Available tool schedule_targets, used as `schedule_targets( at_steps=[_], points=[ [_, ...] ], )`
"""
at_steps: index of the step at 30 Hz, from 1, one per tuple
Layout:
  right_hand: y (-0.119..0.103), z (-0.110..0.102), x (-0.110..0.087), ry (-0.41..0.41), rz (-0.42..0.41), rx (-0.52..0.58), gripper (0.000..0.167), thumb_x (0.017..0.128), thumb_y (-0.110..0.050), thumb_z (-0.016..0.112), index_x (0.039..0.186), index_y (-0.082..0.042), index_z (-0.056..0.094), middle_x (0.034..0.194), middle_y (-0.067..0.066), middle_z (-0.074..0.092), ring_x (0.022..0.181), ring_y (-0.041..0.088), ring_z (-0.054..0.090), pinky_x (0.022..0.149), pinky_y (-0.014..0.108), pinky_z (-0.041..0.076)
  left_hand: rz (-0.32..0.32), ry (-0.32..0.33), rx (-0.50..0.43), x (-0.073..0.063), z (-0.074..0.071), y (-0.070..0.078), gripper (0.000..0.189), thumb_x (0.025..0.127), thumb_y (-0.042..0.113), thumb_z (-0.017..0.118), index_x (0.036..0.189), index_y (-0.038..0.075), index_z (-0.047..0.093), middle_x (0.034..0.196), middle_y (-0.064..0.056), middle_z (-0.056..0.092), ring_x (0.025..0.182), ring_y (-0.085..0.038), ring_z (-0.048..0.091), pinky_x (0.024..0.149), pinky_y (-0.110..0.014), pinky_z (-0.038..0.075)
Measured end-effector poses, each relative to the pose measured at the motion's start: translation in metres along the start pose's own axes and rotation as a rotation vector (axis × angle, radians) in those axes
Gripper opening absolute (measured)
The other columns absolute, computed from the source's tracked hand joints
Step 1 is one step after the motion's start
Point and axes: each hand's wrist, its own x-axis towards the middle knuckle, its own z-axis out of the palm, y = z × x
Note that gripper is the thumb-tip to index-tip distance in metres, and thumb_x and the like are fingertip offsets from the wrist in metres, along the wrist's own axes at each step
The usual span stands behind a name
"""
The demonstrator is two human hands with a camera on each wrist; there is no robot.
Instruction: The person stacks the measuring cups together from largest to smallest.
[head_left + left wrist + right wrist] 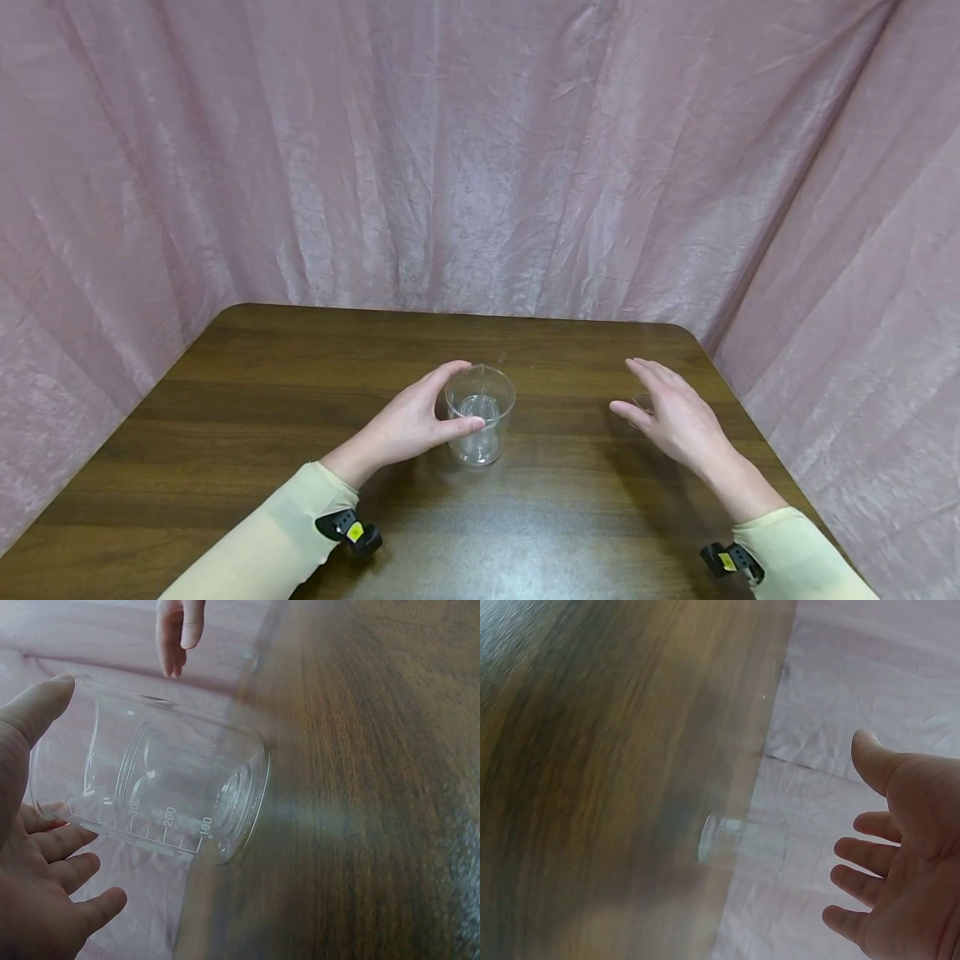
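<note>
A clear glass beaker with white volume marks stands upright on the table, and a smaller glass vessel sits inside it. My left hand holds the beaker near its rim, thumb on the near side and fingers round the far side. On the right, my right hand hovers with thumb and fingers spread, holding nothing. Beyond its palm another small clear glass stands on the table; in the head view that hand mostly hides it.
The brown wooden table has rounded far corners. Pink curtains hang behind it and along both sides. A black strapped device sits on the left wrist, and a similar one on the right.
</note>
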Motion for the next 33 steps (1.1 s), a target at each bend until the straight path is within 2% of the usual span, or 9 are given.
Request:
schedule_targets(
  at_steps=[17,28,33],
  points=[
    [0.021,0.006,-0.006,-0.063,0.052,-0.015,0.083,0.101,-0.044,0.082,0.16,0.005,0.05,0.16,0.031,0.052,0.148,0.055,0.045,0.118,0.071,0.037,-0.01,-0.004,0.003,0.001,0.0,0.0,0.092,0.094,0.058,0.086,0.166,0.017,0.046,0.167,-0.007,0.05,0.15,-0.031,0.051,0.119,-0.06,0.045],
    [0.033,0.009,-0.009,-0.11,0.107,0.005,0.084,0.103,-0.047,0.078,0.162,0.003,0.047,0.162,0.032,0.048,0.15,0.055,0.042,0.114,0.075,0.039,-0.013,-0.002,-0.002,0.0,0.0,0.0,0.091,0.094,0.059,0.085,0.166,0.02,0.046,0.166,-0.008,0.051,0.149,-0.032,0.052,0.118,-0.061,0.045],
    [0.036,0.01,-0.009,-0.125,0.127,0.004,0.081,0.103,-0.048,0.078,0.16,0.003,0.051,0.159,0.034,0.05,0.149,0.056,0.043,0.112,0.077,0.04,-0.007,-0.005,-0.003,0.001,0.0,0.001,0.091,0.094,0.058,0.085,0.166,0.019,0.046,0.166,-0.009,0.051,0.149,-0.033,0.052,0.117,-0.061,0.046]
  ],
)
